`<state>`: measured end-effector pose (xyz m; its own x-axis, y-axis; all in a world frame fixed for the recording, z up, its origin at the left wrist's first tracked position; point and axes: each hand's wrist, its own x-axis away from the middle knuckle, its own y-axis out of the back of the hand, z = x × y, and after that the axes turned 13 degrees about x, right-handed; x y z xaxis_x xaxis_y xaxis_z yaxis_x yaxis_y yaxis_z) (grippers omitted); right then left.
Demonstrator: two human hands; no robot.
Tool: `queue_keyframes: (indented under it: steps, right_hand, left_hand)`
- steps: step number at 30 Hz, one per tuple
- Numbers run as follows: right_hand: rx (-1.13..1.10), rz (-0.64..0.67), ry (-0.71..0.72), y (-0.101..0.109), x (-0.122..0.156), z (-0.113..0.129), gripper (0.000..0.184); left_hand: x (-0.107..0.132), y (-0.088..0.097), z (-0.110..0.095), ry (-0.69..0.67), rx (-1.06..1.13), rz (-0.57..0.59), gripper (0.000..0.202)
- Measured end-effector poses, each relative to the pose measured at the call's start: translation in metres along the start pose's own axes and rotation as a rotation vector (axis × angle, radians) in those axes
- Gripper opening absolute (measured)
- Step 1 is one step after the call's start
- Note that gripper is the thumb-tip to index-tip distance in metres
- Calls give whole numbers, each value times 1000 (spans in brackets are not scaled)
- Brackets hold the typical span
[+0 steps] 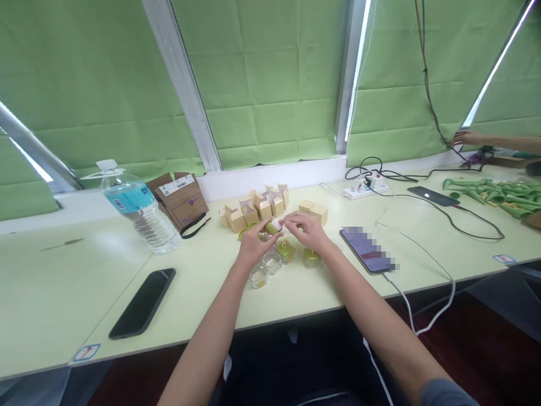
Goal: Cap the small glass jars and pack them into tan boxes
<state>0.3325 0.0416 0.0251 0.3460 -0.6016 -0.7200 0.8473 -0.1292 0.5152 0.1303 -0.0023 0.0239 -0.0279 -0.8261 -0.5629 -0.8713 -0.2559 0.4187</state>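
My left hand [253,243] is closed around a small green lid [273,227], tilted so that a white piece [276,224] inside it shows. At that white piece, the fingertips of my right hand [305,228] are pinched together. Just below the hands, two clear jars [259,276] stand without lids, side by side. A green-lidded jar [286,251] is beside them, and another green-lidded jar [313,258] sits under my right wrist. More green lids [245,232] lie behind my left hand, partly hidden by it.
Several small beige boxes [264,207], some with open flaps, stand behind the hands. A water bottle [137,206], a cardboard box [182,200] and a black phone [142,303] are left. Right are a charging phone [367,251], a power strip [366,189], green parts [499,193] and another person's hand [469,138].
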Motion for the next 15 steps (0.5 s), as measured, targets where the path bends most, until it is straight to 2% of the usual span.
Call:
queue_keyframes:
  steps: [3,8,15]
  right_hand:
    - [23,-38,-45,2,-1,-4,27]
    - [204,5,-191,4,-3,-11,27]
    - [521,221,-370,3,-2,-36,27]
  left_hand:
    - [-2,2,4,18,-40,-39,52]
    - [-4,3,10,14,-72,-122,51]
    - [-3,3,9,11,-75,-123,49]
